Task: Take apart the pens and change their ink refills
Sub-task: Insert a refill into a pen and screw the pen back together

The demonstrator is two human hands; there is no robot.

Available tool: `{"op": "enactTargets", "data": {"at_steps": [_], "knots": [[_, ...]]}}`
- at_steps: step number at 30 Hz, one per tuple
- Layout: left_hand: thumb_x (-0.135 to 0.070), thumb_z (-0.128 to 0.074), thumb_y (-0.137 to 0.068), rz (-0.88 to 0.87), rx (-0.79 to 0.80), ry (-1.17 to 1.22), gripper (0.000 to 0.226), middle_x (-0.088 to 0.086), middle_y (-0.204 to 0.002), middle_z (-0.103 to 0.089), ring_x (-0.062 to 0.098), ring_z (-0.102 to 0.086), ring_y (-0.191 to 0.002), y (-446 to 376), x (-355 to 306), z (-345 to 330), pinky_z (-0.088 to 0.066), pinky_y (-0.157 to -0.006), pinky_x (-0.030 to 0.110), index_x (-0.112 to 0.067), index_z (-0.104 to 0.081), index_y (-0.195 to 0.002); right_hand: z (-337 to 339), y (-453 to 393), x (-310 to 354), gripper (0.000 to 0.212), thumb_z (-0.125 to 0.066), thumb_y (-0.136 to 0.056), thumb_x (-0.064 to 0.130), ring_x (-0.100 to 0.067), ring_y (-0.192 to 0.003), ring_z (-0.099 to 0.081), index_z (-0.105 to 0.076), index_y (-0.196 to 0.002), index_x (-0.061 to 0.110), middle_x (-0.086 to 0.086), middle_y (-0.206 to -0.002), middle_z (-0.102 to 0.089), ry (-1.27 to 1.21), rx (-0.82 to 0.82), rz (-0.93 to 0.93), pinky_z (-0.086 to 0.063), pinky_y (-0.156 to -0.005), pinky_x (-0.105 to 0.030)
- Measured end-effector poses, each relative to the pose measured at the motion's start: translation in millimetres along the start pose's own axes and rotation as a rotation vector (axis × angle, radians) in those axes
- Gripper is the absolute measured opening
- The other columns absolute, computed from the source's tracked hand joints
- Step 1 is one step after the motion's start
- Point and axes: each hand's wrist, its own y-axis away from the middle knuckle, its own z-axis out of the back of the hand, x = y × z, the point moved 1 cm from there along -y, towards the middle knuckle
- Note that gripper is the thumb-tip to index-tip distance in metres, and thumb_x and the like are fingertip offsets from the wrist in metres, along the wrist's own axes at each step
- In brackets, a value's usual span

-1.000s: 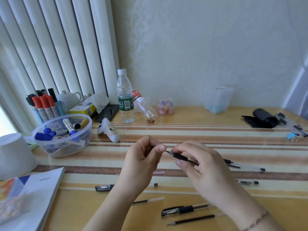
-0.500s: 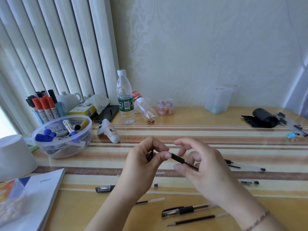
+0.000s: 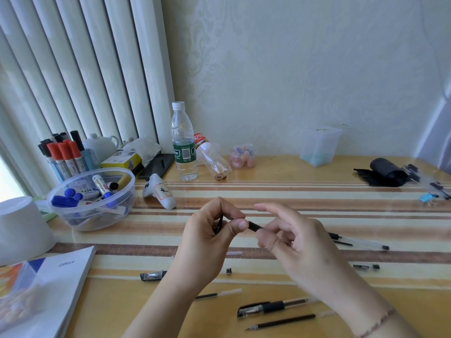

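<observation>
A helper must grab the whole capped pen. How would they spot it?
Start from the striped table and go to its near edge, below the right hand. The capped pen has a black clip and grip; the refills beside it are bare.

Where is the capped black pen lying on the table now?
The capped black pen lies near the front table edge, below the right hand, with a loose refill just in front of it.

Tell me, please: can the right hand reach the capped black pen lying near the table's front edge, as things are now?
Probably yes. The capped black pen lies uncovered just below the right hand, nothing between them. But that hand grips a pen part together with the left hand, so it must release first.
</observation>
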Motion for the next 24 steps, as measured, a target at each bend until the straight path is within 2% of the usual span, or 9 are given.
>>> {"op": "enactTargets", "data": {"at_steps": [3, 5, 8, 10, 13, 15, 17, 19, 24], "knots": [[-0.021, -0.071, -0.084, -0.014, 0.002, 0.004, 0.012, 0.013, -0.064, -0.053, 0.012, -0.034, -0.052, -0.7, 0.7, 1.1, -0.03, -0.049, 0.024, -0.022, -0.062, -0.076, 0.3, -0.3, -2.6, 0.017, -0.068, -0.078, 0.044, -0.008, -0.059, -0.061, -0.058, -0.091, 0.038, 0.016, -0.071, -0.066, 0.07, -0.066, -0.015, -0.05, -0.057, -0.032], [-0.023, -0.071, -0.085, -0.031, 0.035, 0.022, 0.013, 0.008, -0.065, -0.056, 0.016, -0.036, -0.053, -0.6, 0.4, 1.0, -0.031, -0.05, 0.027, -0.022, -0.062, -0.075, 0.3, -0.2, -3.5, 0.011, -0.058, -0.083, 0.047, -0.004, -0.057, -0.059, -0.06, -0.084, 0.036, 0.016, -0.063, -0.064, 0.15, -0.095, 0.003, -0.045, -0.051, -0.026], [-0.034, -0.071, -0.082, -0.061, 0.077, 0.009, 0.017, 0.018, -0.063, -0.051, 0.017, -0.031, -0.051, 0.4, 1.5, 2.4, -0.027, -0.048, 0.029, -0.023, -0.061, -0.073, -0.6, 1.9, -4.5, 0.033, -0.031, -0.089, 0.054, -0.011, -0.047, -0.053, -0.055, -0.074, 0.036, 0.008, -0.05, -0.057, 0.244, -0.082, 0.052, -0.042, -0.043, -0.028], [-0.038, -0.068, -0.081, -0.077, 0.089, -0.02, 0.018, 0.021, -0.062, -0.048, 0.018, -0.03, -0.05, 0.6, 1.6, 2.9, -0.026, -0.048, 0.03, -0.024, -0.061, -0.072, -1.5, 2.3, -6.1, 0.038, -0.024, -0.089, 0.053, -0.013, -0.044, -0.048, -0.051, -0.069, 0.035, 0.006, -0.046, -0.051, 0.294, -0.063, 0.058, -0.031, -0.041, -0.022], [-0.041, -0.066, -0.082, -0.034, 0.11, -0.018, 0.016, 0.005, -0.061, -0.048, 0.011, -0.033, -0.05, 1.7, -0.4, 1.3, -0.029, -0.049, 0.025, -0.026, -0.06, -0.08, -2.1, 1.3, -5.6, 0.043, -0.022, -0.092, 0.054, -0.012, -0.042, -0.044, -0.05, -0.068, 0.032, 0.007, -0.046, -0.048, 0.3, -0.052, 0.062, -0.027, -0.042, -0.021], [-0.042, -0.058, -0.081, 0.112, 0.173, 0.013, 0.025, -0.007, -0.064, -0.046, 0.007, -0.036, -0.053, 1.9, 2.6, 1.0, -0.033, -0.057, 0.022, -0.03, -0.054, -0.103, -4.7, 1.7, -5.6, 0.048, -0.019, -0.091, 0.06, -0.01, -0.041, -0.037, -0.046, -0.068, 0.028, 0.004, -0.046, -0.043, 0.132, -0.038, 0.036, -0.028, -0.044, -0.028], [-0.025, -0.045, -0.078, 0.276, 0.29, 0.104, 0.041, -0.005, -0.072, -0.045, 0.009, -0.037, -0.06, 1.9, 6.3, 0.6, -0.033, -0.066, 0.027, -0.036, -0.041, -0.117, -5.2, 1.4, -5.4, 0.054, -0.016, -0.088, 0.07, -0.007, -0.045, -0.033, -0.04, -0.066, 0.026, 0.002, -0.05, -0.037, -0.027, -0.039, -0.015, -0.028, -0.047, -0.033], [-0.009, -0.037, -0.079, 0.277, 0.351, 0.103, 0.053, -0.003, -0.079, -0.049, 0.013, -0.038, -0.068, 2.8, 7.9, -0.5, -0.035, -0.068, 0.032, -0.04, -0.034, -0.121, -4.4, 0.9, -5.3, 0.053, -0.016, -0.087, 0.07, -0.008, -0.048, -0.033, -0.04, -0.068, 0.026, 0.002, -0.053, -0.036, -0.069, -0.041, -0.052, -0.03, -0.05, -0.035], [0.004, -0.045, -0.095, 0.219, 0.266, -0.008, 0.042, 0.001, -0.094, -0.072, 0.012, -0.053, -0.067, 2.8, 5.1, -2.1, -0.045, -0.066, 0.027, -0.026, -0.042, -0.124, -3.5, 0.5, -9.7, 0.014, -0.033, -0.093, 0.049, -0.01, -0.049, -0.044, -0.041, -0.088, 0.039, 0.009, -0.057, -0.052, 0.171, -0.015, -0.032, -0.033, -0.049, -0.028]]}}
